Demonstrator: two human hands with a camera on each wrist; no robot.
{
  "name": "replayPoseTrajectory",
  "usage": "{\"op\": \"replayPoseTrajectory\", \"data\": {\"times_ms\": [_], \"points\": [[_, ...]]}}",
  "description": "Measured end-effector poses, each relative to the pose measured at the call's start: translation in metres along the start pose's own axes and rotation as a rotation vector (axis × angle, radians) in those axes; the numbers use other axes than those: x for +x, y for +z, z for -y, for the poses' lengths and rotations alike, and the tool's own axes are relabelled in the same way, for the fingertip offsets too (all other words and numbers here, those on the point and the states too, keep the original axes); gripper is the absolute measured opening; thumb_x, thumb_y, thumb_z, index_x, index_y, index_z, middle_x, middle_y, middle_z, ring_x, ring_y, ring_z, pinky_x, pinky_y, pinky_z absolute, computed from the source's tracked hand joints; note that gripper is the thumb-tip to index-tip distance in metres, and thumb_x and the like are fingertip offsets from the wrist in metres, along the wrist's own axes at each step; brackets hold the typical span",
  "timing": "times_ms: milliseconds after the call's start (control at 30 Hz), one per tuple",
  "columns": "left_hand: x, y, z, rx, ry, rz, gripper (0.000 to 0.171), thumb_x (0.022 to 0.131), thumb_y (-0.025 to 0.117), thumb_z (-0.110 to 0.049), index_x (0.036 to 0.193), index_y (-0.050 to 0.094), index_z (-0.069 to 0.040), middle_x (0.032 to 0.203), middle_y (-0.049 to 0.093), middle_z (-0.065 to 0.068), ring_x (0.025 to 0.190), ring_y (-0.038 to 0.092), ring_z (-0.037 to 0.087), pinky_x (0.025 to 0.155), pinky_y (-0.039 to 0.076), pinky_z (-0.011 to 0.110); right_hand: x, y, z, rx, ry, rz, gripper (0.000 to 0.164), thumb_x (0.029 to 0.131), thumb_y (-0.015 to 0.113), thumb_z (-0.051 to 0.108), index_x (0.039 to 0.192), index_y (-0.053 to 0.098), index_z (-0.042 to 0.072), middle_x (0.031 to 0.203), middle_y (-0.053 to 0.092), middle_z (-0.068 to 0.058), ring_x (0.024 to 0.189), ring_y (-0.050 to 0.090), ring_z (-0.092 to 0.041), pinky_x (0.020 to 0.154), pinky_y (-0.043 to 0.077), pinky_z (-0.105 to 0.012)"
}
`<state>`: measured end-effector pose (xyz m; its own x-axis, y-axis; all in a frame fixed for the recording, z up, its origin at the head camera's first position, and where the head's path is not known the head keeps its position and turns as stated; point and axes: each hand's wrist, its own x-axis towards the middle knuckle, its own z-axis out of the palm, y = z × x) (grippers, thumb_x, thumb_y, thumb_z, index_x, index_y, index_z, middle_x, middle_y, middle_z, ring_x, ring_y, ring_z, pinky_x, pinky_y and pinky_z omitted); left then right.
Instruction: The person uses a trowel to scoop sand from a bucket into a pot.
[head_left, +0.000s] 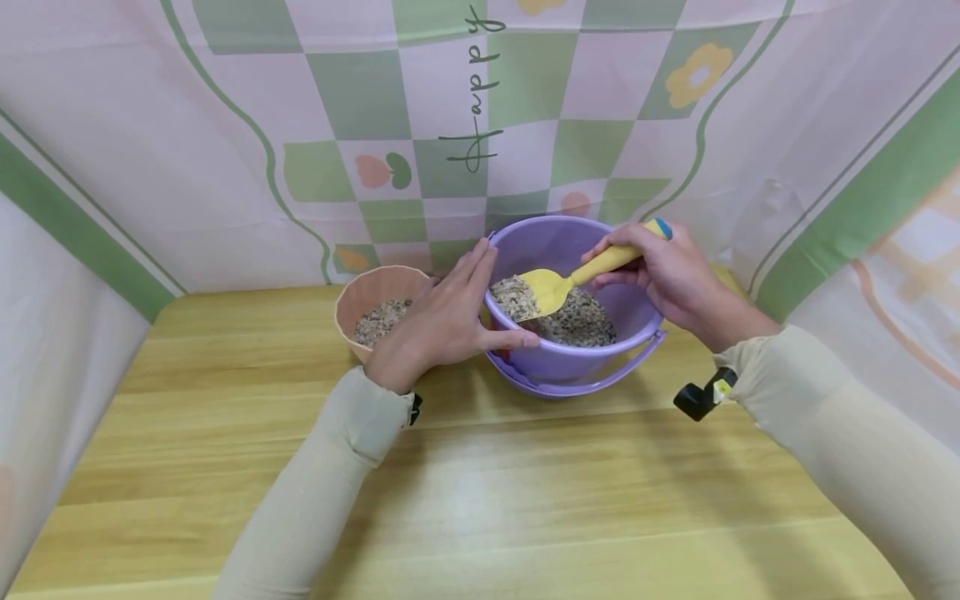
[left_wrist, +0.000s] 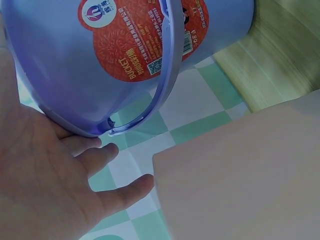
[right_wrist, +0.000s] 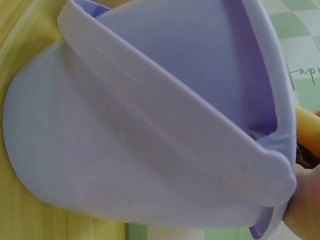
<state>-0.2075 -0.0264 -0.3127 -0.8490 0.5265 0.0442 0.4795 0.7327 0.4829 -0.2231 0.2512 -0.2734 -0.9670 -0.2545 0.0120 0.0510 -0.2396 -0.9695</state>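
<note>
My right hand (head_left: 667,267) grips the yellow handle of a small scoop (head_left: 550,289) over the purple bucket (head_left: 637,321). The scoop's blade carries a heap of coarse, speckled grey-beige grains (head_left: 514,296) near the left rim. More grains, darker in places, lie in the bucket bottom. Against the bucket's left rim rests my left hand (head_left: 450,312), with straight fingers and the thumb stretched along the front edge. In the left wrist view its fingers (left_wrist: 100,157) spread outside the rim. A pinkish ribbed bowl (head_left: 352,304), partly behind my left hand, holds similar grains.
The bucket's handle (head_left: 600,383) hangs down at its front; a red label (left_wrist: 127,55) shows on its side. Both containers stand at the back of a wooden table (head_left: 480,500), close to a green-and-white checked cloth (head_left: 360,92). Cloth also hangs on both sides.
</note>
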Motion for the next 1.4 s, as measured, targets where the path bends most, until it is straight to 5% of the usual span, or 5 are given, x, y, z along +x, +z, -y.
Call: {"op": "replayPoseTrajectory", "data": {"times_ms": [1400], "points": [[-0.002, 0.000, 0.000, -0.030, -0.006, 0.002, 0.129, 0.070, 0.055, -0.090, 0.161, 0.003, -0.015, 0.167, -0.008, -0.002, 0.152, -0.002, 0.014, 0.120, 0.017, 0.045, -0.015, -0.019, 0.026, 0.148, -0.064, -0.010, 0.025, 0.100, 0.051, -0.001, 0.090, 0.069, -0.016, 0.090, 0.072, -0.027, 0.078, 0.073, -0.034, 0.068, 0.060, -0.035]]}}
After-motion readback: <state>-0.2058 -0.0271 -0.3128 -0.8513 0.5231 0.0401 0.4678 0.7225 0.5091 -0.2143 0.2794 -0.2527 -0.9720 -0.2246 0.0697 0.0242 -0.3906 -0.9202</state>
